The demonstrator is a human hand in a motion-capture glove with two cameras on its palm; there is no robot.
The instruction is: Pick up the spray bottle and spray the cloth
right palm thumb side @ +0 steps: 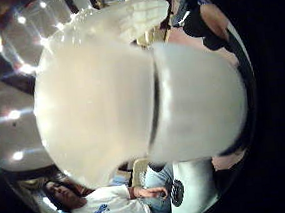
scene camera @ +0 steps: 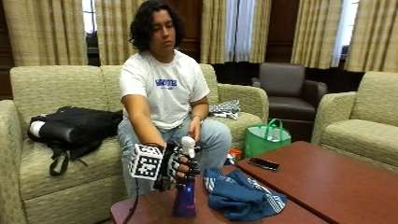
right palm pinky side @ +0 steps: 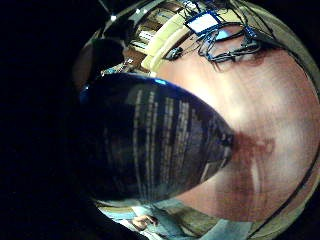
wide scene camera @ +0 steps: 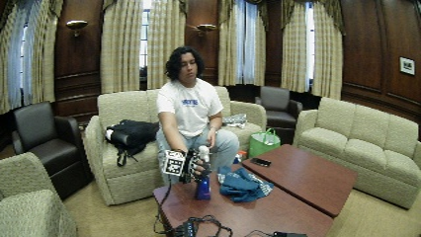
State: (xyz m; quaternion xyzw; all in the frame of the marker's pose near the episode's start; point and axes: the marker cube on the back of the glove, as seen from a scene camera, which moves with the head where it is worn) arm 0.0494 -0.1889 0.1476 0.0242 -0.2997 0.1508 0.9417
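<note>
Backpack: lying on the sofa off to your gloved side, well apart from your hands, playing no part.
Right hand: you are wrapping the gloved fingers round the neck of the spray bottle, just under its white head, so the hand is closed on it.
Spray bottle: it is standing upright directly under your right hand, its purple base looking to be still touching the table. Both palm views are filling with it, the dark printed body and the white head.
How it is likely handling: probably a stiff plastic body with a smooth, somewhat slippery label; weight is depending on the fill, which I cannot tell. The narrow neck is giving you the surest hold and is keeping a finger near the trigger.
Left hand: bare, resting on your thigh, holding nothing.
Cloth: the blue cloth is lying crumpled on the table just beside the bottle, on the side away from your gloved hand.
Phone: lying farther along the table, beyond the cloth.
</note>
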